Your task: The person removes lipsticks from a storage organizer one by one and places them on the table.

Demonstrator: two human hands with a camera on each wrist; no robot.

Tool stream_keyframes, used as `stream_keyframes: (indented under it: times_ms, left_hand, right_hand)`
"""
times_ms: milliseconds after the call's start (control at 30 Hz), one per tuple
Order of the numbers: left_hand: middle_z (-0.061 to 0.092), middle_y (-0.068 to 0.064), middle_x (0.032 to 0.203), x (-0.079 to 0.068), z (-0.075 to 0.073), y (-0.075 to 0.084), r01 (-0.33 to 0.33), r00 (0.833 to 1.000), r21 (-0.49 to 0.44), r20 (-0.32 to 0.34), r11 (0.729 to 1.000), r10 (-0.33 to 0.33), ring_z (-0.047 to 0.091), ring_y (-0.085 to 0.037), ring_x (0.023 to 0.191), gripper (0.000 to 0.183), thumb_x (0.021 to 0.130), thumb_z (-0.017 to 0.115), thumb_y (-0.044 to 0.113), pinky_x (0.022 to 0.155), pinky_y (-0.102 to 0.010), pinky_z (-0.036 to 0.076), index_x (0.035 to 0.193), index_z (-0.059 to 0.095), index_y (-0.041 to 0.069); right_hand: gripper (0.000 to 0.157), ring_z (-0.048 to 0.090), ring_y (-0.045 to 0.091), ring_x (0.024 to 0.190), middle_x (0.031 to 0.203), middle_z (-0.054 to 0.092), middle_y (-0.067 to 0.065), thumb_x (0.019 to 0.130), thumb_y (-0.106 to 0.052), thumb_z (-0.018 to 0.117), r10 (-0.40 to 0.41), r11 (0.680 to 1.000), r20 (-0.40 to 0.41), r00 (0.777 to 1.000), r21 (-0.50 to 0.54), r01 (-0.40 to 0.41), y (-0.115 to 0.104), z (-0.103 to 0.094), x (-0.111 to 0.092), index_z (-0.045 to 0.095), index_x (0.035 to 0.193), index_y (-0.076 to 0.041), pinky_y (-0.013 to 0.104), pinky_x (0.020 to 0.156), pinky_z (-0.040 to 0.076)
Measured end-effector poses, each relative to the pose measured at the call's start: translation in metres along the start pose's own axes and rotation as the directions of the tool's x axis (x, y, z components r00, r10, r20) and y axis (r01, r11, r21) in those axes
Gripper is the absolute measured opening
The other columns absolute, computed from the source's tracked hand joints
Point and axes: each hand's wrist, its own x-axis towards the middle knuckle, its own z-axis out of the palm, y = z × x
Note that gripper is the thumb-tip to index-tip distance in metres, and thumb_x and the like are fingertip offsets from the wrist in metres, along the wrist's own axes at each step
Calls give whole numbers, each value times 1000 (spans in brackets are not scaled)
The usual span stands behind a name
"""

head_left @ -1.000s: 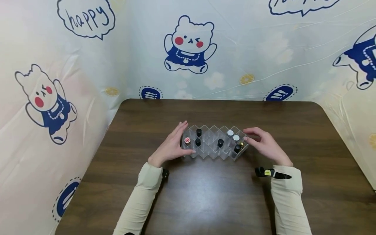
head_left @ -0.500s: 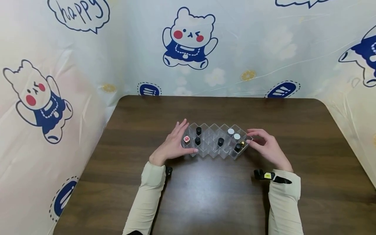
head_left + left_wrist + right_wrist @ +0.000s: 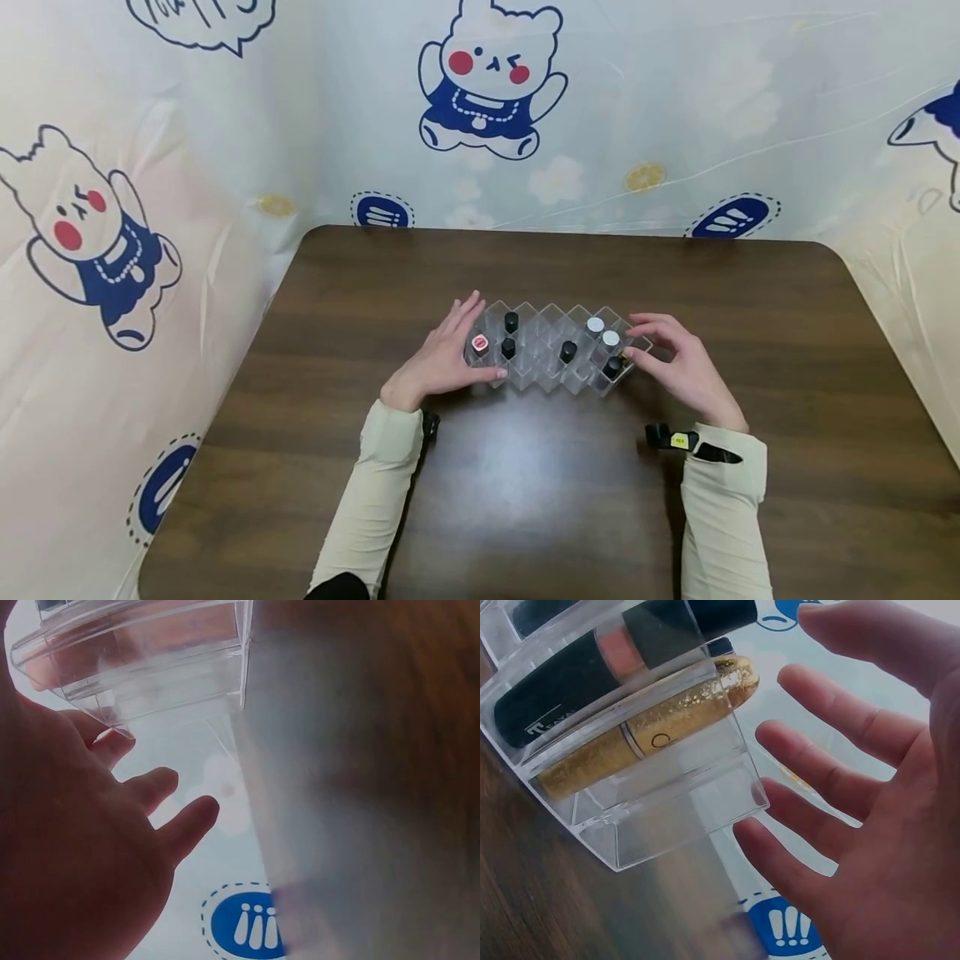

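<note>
Left fingers (image 3: 189,829) spread, touching clear diamond-celled holder (image 3: 534,358) | right fingers (image 3: 847,712) parted, empty | black caps (image 3: 508,348), white caps (image 3: 611,338), gold tube (image 3: 649,735)

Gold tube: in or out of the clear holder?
In: the right wrist view shows the gold tube within the clear holder, its rounded end protruding.

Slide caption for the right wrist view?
Right hand, fingers apart, beside a clear organizer holding a gold tube and a black tube.
</note>
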Motion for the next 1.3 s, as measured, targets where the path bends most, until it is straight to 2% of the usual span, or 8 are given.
stream_keyframes:
  times_ms: [67, 200, 300, 433, 600, 800, 1067, 1300]
  left_hand:
    - [-6, 19, 149, 0, -2, 2, 6, 1000, 11, 1, 1000, -6, -2, -20, 139, 108, 60, 54, 79, 100, -64, 17, 144, 4, 34]
    - [-6, 18, 149, 1, -5, 4, 5, 1000, 23, 0, 1000, -5, -1, -21, 139, 108, 59, 52, 80, 99, -65, 18, 144, 4, 34]
    - [-6, 19, 149, 2, -6, 4, 9, 1000, 20, -5, 1000, -9, -1, -20, 139, 106, 59, 53, 80, 100, -64, 17, 143, 3, 37]
    - [-5, 19, 149, 2, -6, 3, 21, 1000, 15, -8, 1000, -20, 0, -20, 139, 105, 59, 54, 79, 100, -64, 17, 142, 2, 39]
    - [-5, 19, 149, 2, -5, 3, 23, 1000, 16, 4, 1000, -23, 0, -20, 139, 106, 60, 55, 78, 99, -65, 18, 143, 4, 37]
    - [-5, 19, 149, 0, -3, 3, 27, 999, 17, 17, 999, -27, 1, -22, 139, 105, 61, 55, 77, 99, -65, 17, 144, 7, 34]
    - [-5, 20, 149, -1, -4, 4, 31, 999, 12, 22, 999, -31, 1, -22, 139, 103, 60, 55, 78, 99, -65, 18, 141, 3, 41]
    - [-4, 17, 150, -1, -4, 4, 29, 999, 9, 18, 1000, -29, 2, -22, 139, 103, 61, 55, 77, 99, -65, 18, 141, 3, 41]
  right_hand:
    - [28, 44, 12, 113, 128, 49, 2, 82, -29, 65, 3, 1000, 4, 1000, 1, -3, 0, -1, 0, 62, 105, -12, 40, 93, 38]
    - [25, 45, 11, 112, 128, 49, 6, 82, -23, 65, 4, 1000, 4, 1000, -2, -4, -4, -8, -2, 63, 103, -11, 23, 91, 38]
    - [23, 45, 15, 112, 127, 49, 10, 81, -17, 66, 10, 1000, 6, 1000, 2, -10, -16, -13, -5, 63, 102, -6, 19, 90, 37]
    - [25, 44, 23, 113, 129, 47, 13, 80, -14, 67, 20, 1000, 42, 999, 2, -20, -25, -12, -5, 62, 102, -3, 34, 93, 37]
    - [22, 41, 26, 118, 131, 44, 12, 81, -17, 66, 23, 999, 83, 996, 22, -25, -2, -4, 0, 62, 101, -9, 50, 94, 34]
    - [19, 41, 27, 118, 133, 43, 9, 83, -22, 64, 28, 999, 100, 995, 22, -31, 17, 1, -1, 62, 99, -14, 51, 94, 35]
    - [18, 42, 27, 116, 133, 42, 9, 84, -23, 63, 32, 999, 111, 993, 26, -35, 16, 3, -2, 62, 99, -14, 52, 92, 36]
    - [18, 44, 28, 113, 131, 43, 11, 84, -23, 63, 25, 1000, 102, 994, 13, -27, 13, 3, -2, 62, 99, -13, 51, 92, 38]
